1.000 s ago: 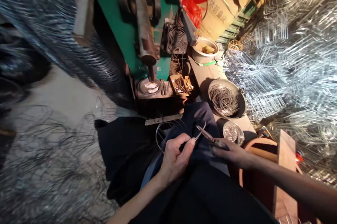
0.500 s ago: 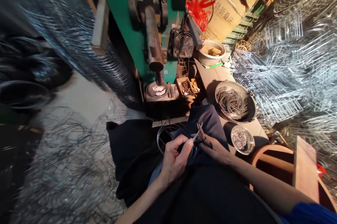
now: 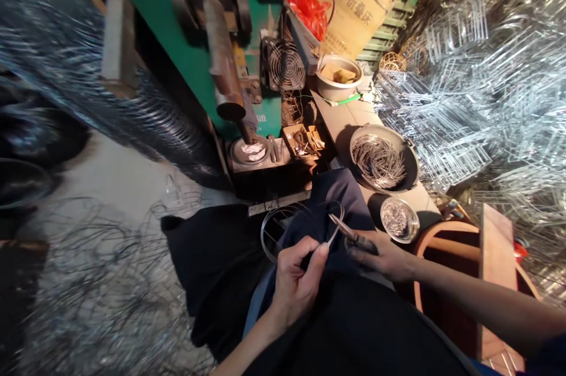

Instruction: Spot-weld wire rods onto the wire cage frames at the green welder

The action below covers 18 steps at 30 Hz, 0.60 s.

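Note:
My left hand (image 3: 297,282) pinches a thin strand of wire (image 3: 335,234) between thumb and forefinger above my lap. The strand slants up to the right, and its far part curves round. Beside the left hand, a loose wire coil (image 3: 264,228) arches over my dark trousers. My right hand (image 3: 389,255) is closed round the dark handles of what look like scissors (image 3: 342,227). Their pointed metal tip lies by the strand; whether the two touch I cannot tell. My right fingers partly hide the handles.
Ahead stands a green machine (image 3: 177,69) with a round plate (image 3: 248,152). At the right, a large bowl (image 3: 409,155) and a small clear bowl (image 3: 413,226) hold metal pieces. Wire racks (image 3: 477,99) are heaped beyond them. Tangled wire (image 3: 101,282) covers the floor at the left.
The scissors and my right hand have drawn back a little to the right, apart from my left fingers. My left hand keeps its pinch. The whole view has shifted, with the machine further left.

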{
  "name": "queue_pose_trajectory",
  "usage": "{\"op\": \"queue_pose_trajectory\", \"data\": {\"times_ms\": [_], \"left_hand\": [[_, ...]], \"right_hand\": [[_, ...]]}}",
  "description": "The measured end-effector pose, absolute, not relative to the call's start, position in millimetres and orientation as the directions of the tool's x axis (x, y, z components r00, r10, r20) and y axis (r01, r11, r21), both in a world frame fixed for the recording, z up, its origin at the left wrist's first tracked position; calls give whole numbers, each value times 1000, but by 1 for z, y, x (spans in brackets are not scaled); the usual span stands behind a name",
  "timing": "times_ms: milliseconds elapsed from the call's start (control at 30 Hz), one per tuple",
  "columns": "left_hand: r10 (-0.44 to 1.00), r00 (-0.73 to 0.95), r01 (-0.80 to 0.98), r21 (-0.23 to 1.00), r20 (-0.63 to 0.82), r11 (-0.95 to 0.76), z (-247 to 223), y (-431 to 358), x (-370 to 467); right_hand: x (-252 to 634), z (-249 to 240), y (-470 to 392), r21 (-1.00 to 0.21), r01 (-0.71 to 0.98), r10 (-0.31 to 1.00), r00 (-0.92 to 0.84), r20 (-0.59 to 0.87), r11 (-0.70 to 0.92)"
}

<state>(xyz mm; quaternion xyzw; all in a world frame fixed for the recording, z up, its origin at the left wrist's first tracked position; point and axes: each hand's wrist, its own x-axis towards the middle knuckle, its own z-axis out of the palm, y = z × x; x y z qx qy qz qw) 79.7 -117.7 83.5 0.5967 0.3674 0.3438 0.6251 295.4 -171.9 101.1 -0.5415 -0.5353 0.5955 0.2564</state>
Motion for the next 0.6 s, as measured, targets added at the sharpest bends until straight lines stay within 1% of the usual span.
{"op": "queue_pose_trajectory", "data": {"times_ms": [167, 267, 333, 400, 533, 600], "left_hand": [[830, 558, 30, 999, -8, -11, 85, -125, 80], [822, 570, 35, 999, -3, -21, 86, -125, 79], [836, 549, 37, 999, -12, -10, 86, -123, 78], [860, 510, 42, 999, -32, 12, 85, -118, 78], [890, 450, 58, 997, -76, 56, 81, -107, 76], [895, 438, 53, 996, -87, 71, 80, -103, 76]], "right_hand": [[316, 138, -178, -819, 348, 767, -312, -561, -457], [327, 152, -172, -778, 406, 697, -362, -618, -479], [326, 151, -166, -773, 431, 681, -382, -624, -466], [319, 141, -159, -802, 445, 733, -370, -571, -399], [293, 102, -150, -871, 461, 882, -323, -342, -169], [284, 84, -149, -888, 442, 916, -293, -275, -125]]}}
